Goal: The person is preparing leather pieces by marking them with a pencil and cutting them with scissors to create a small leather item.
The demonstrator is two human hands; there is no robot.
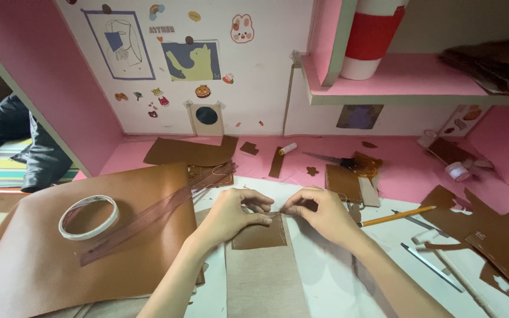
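While your left hand [231,215] and right hand [316,211] pinch shut on the brown leather piece [259,237], the pink worktop [402,171] carries scraps beneath a pink shelf [407,82].

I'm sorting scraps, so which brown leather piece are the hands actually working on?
The small rectangular piece on the beige fabric strip, pinched at its top edge by left hand and right hand; the others lie untouched.

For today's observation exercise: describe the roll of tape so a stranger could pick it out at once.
Start at the big brown leather sheet on the left. The roll of tape lies flat on it, beside the long clear ruler. It is the only white ring there.
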